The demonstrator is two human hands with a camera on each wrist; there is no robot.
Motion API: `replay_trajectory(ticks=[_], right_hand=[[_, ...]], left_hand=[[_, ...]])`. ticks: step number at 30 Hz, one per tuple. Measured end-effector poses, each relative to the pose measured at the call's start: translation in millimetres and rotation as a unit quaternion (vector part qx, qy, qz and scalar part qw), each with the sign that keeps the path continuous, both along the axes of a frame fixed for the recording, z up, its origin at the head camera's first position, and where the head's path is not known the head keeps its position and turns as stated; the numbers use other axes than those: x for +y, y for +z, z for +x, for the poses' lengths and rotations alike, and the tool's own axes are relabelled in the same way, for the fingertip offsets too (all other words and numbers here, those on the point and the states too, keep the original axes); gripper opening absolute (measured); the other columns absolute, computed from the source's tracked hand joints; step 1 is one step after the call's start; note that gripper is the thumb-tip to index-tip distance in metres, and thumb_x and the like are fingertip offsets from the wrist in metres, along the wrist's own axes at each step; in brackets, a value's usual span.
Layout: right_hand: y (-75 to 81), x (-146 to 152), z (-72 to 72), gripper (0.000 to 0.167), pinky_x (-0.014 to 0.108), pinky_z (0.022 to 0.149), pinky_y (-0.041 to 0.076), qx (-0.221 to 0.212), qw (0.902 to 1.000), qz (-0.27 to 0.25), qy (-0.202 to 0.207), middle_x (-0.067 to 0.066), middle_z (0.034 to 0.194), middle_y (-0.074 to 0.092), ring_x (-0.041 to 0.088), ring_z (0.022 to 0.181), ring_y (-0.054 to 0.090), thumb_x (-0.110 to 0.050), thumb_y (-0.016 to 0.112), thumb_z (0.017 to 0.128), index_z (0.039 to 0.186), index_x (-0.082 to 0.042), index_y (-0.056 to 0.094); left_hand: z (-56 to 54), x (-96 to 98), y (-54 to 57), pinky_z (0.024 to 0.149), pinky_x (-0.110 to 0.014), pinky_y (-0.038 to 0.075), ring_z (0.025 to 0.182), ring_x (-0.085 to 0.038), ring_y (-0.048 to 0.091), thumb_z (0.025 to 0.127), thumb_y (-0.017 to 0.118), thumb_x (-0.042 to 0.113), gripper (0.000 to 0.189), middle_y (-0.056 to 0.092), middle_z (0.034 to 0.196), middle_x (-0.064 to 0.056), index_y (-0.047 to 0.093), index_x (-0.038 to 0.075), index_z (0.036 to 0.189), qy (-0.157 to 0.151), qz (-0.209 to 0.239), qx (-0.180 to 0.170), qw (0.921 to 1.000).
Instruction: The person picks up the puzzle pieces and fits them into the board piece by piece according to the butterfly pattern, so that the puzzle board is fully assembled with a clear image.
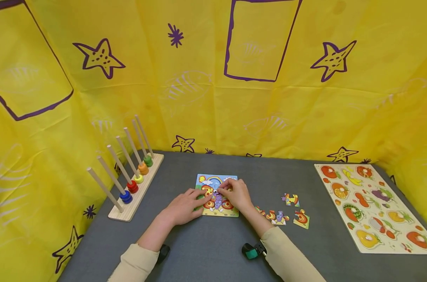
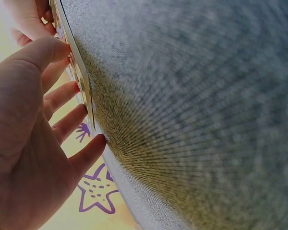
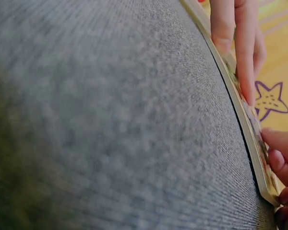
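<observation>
A small butterfly jigsaw puzzle (image 1: pixel 223 213) in a flat wooden tray lies on the grey table, a sun and rainbow at its top. My left hand (image 1: pixel 184 205) rests on its left side, fingers fairly straight and spread, the tips on the picture. With thumb and forefinger my right hand (image 1: pixel 237 195) pinches a puzzle piece at the butterfly's head, mostly hidden by the fingers. In the right wrist view, the right thumb (image 3: pixel 278 139) is right at the puzzle's surface, beside the left fingers (image 3: pixel 247 62). The left wrist view shows the left fingers along the tray's edge (image 2: pixel 84 79).
Several loose puzzle pieces (image 1: pixel 301 219) lie to the right of the tray, some partly behind the right forearm. A wooden peg stand (image 1: pixel 143 192) with coloured rings is at the left. A fruit puzzle board (image 1: pixel 375 211) lies at the right. A yellow cloth (image 1: pixel 206 109) hangs behind the table.
</observation>
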State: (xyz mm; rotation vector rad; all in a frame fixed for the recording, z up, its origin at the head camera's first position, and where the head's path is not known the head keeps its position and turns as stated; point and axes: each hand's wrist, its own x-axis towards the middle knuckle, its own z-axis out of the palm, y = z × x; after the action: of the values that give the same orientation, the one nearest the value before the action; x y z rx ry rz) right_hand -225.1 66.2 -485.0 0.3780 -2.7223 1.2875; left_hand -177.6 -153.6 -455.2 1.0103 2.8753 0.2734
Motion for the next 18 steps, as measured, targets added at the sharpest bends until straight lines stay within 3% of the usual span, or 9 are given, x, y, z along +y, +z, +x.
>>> replay_trajectory(ticks=[18], right_hand=[[-1.7,-2.6,-0.9,0.012,0.029,0.06,0.033,0.019,0.9988,0.045,-0.001,-0.01,0.067,0.055,0.013,0.069,0.041,-0.027,0.079,0.083,0.08,-0.019,0.07]], left_hand=[[0.0,0.3,0.1,0.088,-0.05,0.046,0.12,-0.028,0.046,0.097,0.056,0.024,0.045,0.05,0.139,-0.009,0.054,0.016,0.141,0.008,0.018,-0.009,0.9998]])
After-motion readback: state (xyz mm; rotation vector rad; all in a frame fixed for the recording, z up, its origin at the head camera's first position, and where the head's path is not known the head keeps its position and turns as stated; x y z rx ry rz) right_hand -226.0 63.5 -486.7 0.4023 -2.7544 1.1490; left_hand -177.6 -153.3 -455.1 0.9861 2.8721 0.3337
